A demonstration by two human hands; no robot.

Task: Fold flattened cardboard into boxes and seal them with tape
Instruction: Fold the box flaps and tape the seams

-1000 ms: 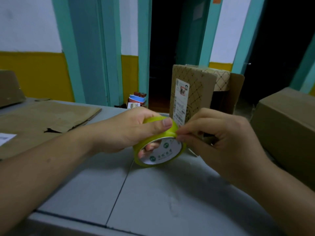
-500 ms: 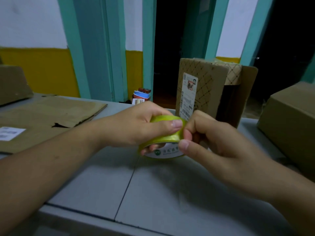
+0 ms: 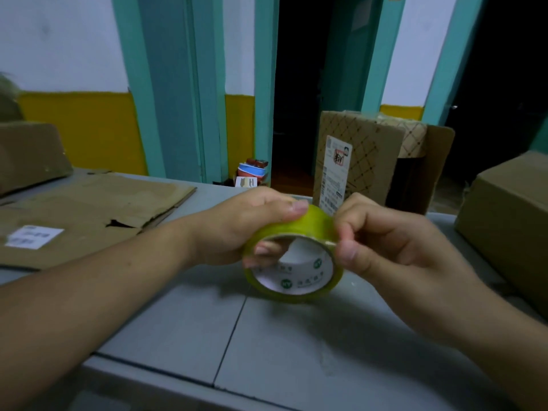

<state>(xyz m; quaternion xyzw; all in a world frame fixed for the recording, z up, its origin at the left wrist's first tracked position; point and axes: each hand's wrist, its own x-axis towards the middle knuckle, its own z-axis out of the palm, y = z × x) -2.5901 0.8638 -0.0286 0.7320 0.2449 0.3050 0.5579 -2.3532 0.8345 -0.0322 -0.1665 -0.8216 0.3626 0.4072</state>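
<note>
Dim, bluish light for us here, with a soft sheen on top of the tape roll (image 3: pixel 296 226) and a faint shadow under it on the table (image 3: pixel 178 321). Left of it, the label (image 3: pixel 34 237) smears into blur. Behind it the doorway (image 3: pixel 296 84) is black, and the door frames (image 3: pixel 382 54) above bow outward.

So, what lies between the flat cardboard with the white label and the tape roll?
In the head view, only the left hand and its wrist, gripping the tape roll, over bare grey table beside the flat cardboard.
</note>
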